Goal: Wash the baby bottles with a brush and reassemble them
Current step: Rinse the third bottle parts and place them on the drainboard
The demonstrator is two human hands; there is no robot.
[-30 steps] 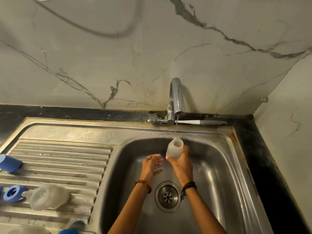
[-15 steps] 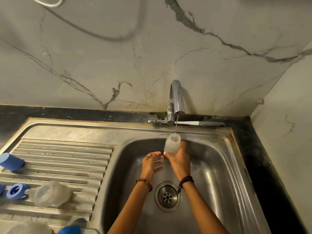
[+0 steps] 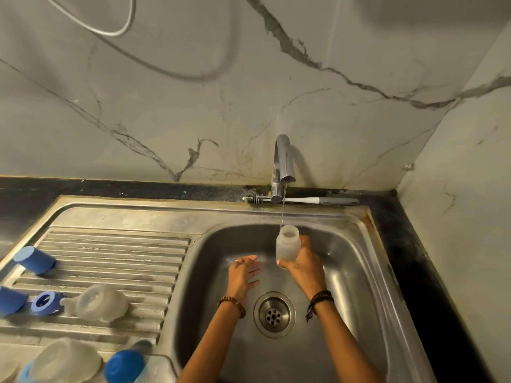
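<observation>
Right hand (image 3: 304, 265) grips bottle (image 3: 287, 243) under tap stream (image 3: 283, 208).

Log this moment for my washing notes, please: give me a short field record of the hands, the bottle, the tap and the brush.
right hand: right hand holds the bottle body upright, mouth up
left hand: left hand empty, fingers straight, over the sink basin
tap: tap running, a thin stream falls into the bottle mouth
brush: brush lies on the ledge behind the tap, untouched
drainboard: drainboard carries blue caps, a blue ring and clear teat parts
stage: rinsing or filling, reassembly not begun
</observation>
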